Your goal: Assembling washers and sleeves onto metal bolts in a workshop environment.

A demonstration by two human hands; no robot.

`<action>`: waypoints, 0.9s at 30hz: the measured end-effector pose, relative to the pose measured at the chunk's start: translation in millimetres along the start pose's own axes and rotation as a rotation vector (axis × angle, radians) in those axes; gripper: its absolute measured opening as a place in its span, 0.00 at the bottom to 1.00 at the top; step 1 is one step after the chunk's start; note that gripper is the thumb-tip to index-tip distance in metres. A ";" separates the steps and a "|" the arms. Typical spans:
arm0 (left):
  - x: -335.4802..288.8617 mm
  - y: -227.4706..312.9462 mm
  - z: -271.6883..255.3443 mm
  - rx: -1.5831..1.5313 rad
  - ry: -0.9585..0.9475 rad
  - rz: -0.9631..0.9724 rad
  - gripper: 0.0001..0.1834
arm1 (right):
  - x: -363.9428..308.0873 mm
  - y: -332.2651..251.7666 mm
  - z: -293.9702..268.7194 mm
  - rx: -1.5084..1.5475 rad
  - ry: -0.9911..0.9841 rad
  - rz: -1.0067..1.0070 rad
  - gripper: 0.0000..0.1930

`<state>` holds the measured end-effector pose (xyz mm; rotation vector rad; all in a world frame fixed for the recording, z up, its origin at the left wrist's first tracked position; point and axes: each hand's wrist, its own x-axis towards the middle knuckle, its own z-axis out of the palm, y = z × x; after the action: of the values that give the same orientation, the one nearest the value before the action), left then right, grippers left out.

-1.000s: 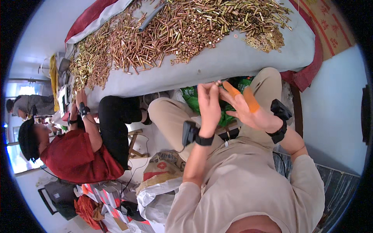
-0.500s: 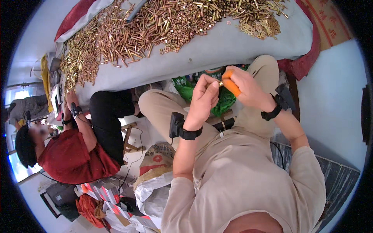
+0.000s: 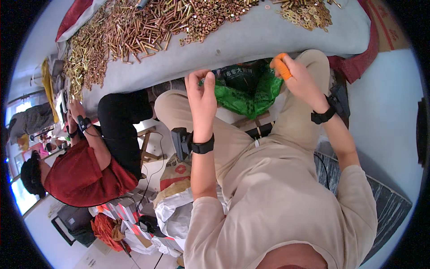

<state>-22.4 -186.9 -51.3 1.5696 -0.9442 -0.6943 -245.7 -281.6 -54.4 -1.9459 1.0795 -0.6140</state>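
At left end of grey-covered table (image 3: 179,60), co-worker in red shirt (image 3: 92,175); from there rightward, broad heap of brass-coloured metal tubes (image 3: 130,38), merging into small metal rings (image 3: 208,22) toward the middle. Left hand (image 3: 202,94) just off the table's near edge, thumb close to curled fingers, cannot tell whether holding anything; green bag (image 3: 233,102) below that edge, between both hands. Right hand (image 3: 302,83), orange wraps (image 3: 283,69) on fingers, at bag's right side, fingers bent, cannot tell whether gripping it; flat washers (image 3: 309,17) toward the table's right end.
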 end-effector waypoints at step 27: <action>137.6 -42.6 -45.0 0.910 0.188 0.095 0.09 | 127.2 10.0 -17.2 -0.107 0.189 -0.087 0.07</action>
<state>93.8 -280.0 -76.2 2.2987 -1.2662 -0.0034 -197.2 -400.8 -49.5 -2.0682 1.1685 -0.8158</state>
